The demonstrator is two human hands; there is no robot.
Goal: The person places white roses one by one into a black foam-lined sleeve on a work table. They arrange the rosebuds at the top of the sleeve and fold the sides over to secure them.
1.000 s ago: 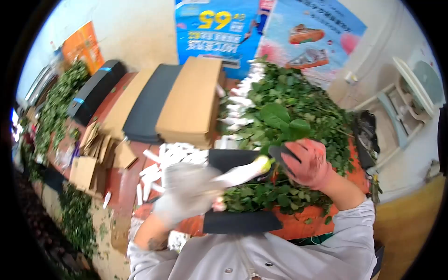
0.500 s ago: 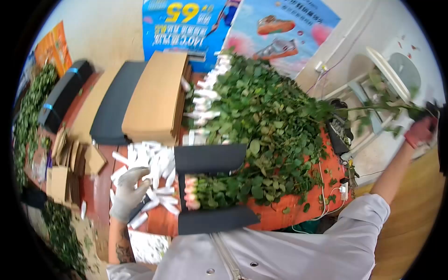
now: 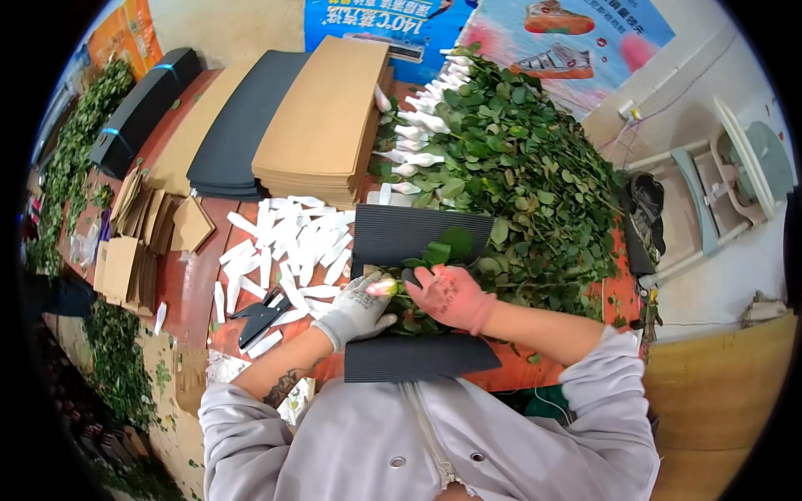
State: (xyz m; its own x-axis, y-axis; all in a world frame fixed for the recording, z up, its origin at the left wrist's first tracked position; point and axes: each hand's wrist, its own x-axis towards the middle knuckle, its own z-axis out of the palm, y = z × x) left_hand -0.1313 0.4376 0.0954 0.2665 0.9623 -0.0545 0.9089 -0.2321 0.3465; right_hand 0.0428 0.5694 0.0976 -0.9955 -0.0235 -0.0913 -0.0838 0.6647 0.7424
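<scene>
A pale pink rose [image 3: 383,287] lies between my hands, its bud pointing left. My right hand [image 3: 451,298], in a red glove with dark fingertips, is closed around its stem just behind the bud. Beside the bud, my left hand [image 3: 355,311] in a whitish glove is cupped, thumb apart from the fingers, fingertips close against the bud. Beneath both hands is a dark corrugated sheet, its far flap [image 3: 422,230] and near flap [image 3: 418,359] showing on either side. My hands mostly hide the flowers on the sheet; some green leaves [image 3: 451,244] stick out.
White sleeves [image 3: 288,242] and a black stapler [image 3: 261,317] lie to the left. Behind are stacks of brown cardboard [image 3: 322,117] and black sheets [image 3: 246,125]. A big heap of leafy stems [image 3: 535,175] with white-wrapped heads covers the right. A pale chair [image 3: 693,192] stands beyond.
My right hand has come from the far right, with a long leafy stem, to the middle of the sheet. My left hand has moved right from the white sleeves to the bud.
</scene>
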